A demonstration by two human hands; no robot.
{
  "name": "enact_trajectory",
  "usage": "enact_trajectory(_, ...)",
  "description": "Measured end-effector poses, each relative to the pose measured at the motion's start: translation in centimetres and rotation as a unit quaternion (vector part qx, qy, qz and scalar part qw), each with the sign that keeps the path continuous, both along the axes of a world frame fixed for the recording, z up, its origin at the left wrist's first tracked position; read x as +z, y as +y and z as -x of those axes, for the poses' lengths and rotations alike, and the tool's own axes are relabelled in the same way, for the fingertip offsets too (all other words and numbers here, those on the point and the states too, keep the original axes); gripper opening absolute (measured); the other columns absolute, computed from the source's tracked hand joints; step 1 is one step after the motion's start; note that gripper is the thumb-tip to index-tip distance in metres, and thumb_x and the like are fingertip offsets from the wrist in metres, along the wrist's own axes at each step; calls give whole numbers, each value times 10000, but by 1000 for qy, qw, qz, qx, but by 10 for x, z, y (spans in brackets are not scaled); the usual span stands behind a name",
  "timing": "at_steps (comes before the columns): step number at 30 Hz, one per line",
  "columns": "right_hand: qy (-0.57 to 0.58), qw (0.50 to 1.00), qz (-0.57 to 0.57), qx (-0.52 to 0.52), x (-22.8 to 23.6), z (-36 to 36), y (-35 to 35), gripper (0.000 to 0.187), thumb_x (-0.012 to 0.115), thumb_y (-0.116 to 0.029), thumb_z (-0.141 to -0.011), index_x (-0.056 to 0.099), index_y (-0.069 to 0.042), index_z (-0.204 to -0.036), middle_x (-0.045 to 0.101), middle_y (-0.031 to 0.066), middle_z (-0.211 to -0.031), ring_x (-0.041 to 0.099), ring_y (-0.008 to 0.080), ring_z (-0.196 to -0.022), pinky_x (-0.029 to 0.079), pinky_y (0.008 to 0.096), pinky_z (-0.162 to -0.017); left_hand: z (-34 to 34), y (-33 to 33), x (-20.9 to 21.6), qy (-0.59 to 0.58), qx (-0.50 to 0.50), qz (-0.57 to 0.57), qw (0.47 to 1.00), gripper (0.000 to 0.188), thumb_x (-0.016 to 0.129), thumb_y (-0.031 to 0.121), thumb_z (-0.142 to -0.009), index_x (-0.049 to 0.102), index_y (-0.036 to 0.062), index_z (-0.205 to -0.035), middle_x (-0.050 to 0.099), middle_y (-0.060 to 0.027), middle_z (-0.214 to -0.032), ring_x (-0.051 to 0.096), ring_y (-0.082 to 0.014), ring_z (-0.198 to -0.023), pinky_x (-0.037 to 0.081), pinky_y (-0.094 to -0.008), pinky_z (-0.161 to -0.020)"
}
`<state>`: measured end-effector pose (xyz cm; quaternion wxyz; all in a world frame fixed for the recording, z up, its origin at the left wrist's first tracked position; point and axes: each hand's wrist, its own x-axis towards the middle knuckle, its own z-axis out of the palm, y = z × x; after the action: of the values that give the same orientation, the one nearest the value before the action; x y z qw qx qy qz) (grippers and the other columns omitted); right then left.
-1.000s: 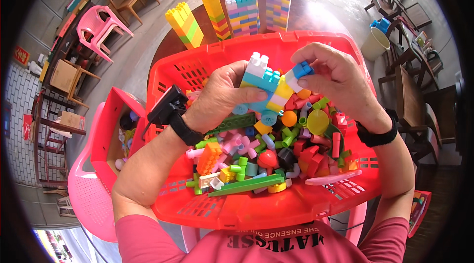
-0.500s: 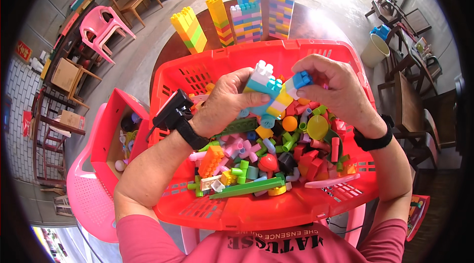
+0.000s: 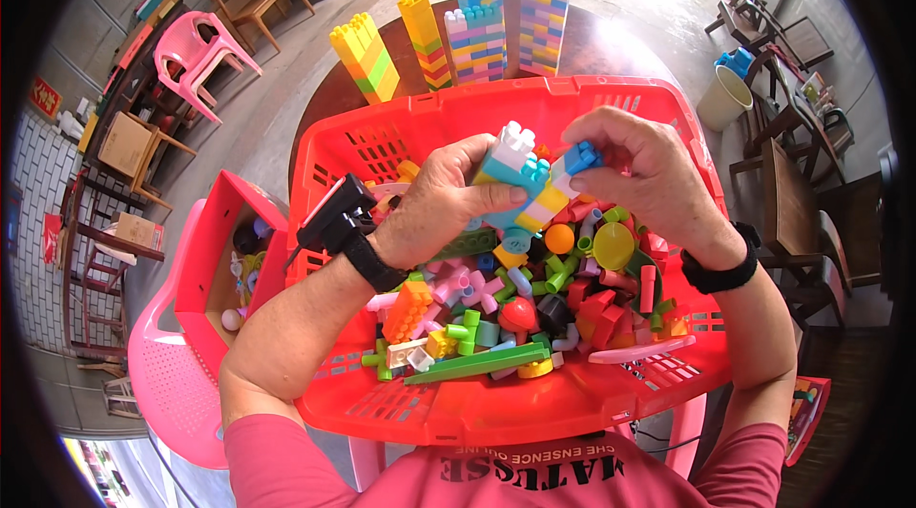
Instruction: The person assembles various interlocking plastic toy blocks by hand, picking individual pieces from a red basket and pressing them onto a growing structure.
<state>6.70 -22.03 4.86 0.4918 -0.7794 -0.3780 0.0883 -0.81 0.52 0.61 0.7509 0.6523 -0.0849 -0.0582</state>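
Observation:
Above a red plastic basket (image 3: 420, 420), my left hand (image 3: 448, 186) grips a block assembly (image 3: 515, 186) made of teal, white and yellow toy bricks, thumb across its near side. At the assembly's right end, my right hand (image 3: 641, 165) pinches a blue brick (image 3: 582, 157) between thumb and fingers; it touches the white brick beside it. Beneath both hands the basket holds many loose toy pieces: a green plank (image 3: 482, 363), an orange brick (image 3: 410, 310), a red strawberry-like piece (image 3: 518, 315) and an orange ball (image 3: 560, 239).
Behind the basket, several brick towers stand on a round dark table (image 3: 611, 50), the tallest a multicoloured tower (image 3: 546, 7). At left, a red box (image 3: 205, 265) rests on a pink chair (image 3: 176, 384). A pale bin (image 3: 725, 98) stands to the right.
The block assembly has tilted and shifted slightly in my hands. My right fingers have moved a little on the blue brick. The towers and basket look the same.

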Motion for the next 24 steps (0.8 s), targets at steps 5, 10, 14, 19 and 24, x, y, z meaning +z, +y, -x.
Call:
enact_trajectory(5,38,999,-1,-10,1,-1,-5,301,673,56,-837,581,-15,-1115,615,11,-979,596,69,-895,502,235,-801,-1,2,0,3,1,-4,1000,340,731,108,-879,605,24,-1185,671,-20,-1063,623,-100,-1001,522,-287,-878)
enact_trajectory(10,7,997,-74,-11,-3,-5,-2,248,745,-54,-803,604,-11,-1003,648,30,-835,619,99,-733,515,260,-668,-1,0,0,2,-7,-25,1000,343,736,121,-878,608,24,-1181,670,-18,-1055,627,-94,-983,528,-278,-857)
enact_trajectory(14,41,999,-14,9,-5,-4,-2,272,719,9,-811,597,-19,-1053,620,6,-909,599,69,-818,506,236,-735,-1,-4,-3,-4,-20,-24,1000,358,749,143,-869,610,21,-1176,671,-14,-1048,621,-80,-966,531,-267,-836)
enact_trajectory(19,-1,999,-40,9,-6,1,1,272,774,-54,-765,604,-17,-975,640,43,-789,622,113,-710,510,273,-644,-1,-2,-4,4,-46,-73,996,451,771,171,-862,577,17,-1239,665,-29,-1118,634,-109,-1028,524,-293,-908)
enact_trajectory(24,9,1000,23,12,-3,4,1,269,741,17,-782,623,-28,-1019,613,-15,-900,567,36,-817,487,210,-723,0,-3,-5,-3,-48,-97,994,466,787,181,-847,580,14,-1229,667,-30,-1110,631,-102,-1026,520,-287,-910)
